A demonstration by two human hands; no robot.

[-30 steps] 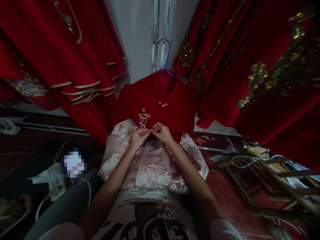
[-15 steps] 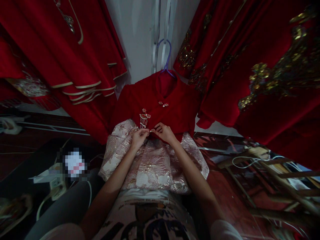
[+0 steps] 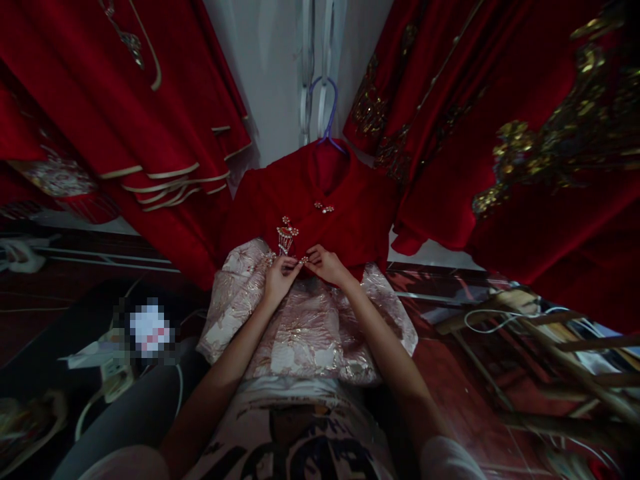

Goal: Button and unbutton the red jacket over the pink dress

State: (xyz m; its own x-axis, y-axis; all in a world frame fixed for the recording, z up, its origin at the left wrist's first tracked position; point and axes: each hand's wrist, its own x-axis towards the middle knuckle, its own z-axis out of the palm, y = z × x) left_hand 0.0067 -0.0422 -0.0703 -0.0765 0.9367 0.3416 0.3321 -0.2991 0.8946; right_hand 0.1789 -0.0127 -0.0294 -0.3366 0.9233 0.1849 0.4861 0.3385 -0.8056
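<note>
A red jacket (image 3: 260, 193) with a stand-up collar hangs from a purple hanger (image 3: 331, 117), its lower part reaching my lap. On its front sit a beaded brooch with hanging tassels (image 3: 287, 235) and a smaller beaded ornament (image 3: 324, 208) below the collar. At the jacket's lower front, my left hand (image 3: 281, 279) and my right hand (image 3: 326, 265) meet fingertip to fingertip, both pinched on a small beaded ornament (image 3: 304, 261). How it is joined to the cloth is hidden by my fingers. Pale pink brocade cloth (image 3: 305, 333) spreads over my lap under both wrists.
Red garments with pale piping (image 3: 170, 153) hang at left, and red garments with gold sequins (image 3: 510, 160) at right. A wooden chair or rack (image 3: 530, 360) with a white cable stands at right. A power strip (image 3: 116, 377) lies at lower left.
The view has shifted slightly. My left fingertips have moved a little closer to the right ones and the left fingers have opened out slightly; the small ornament stays between my hands.
</note>
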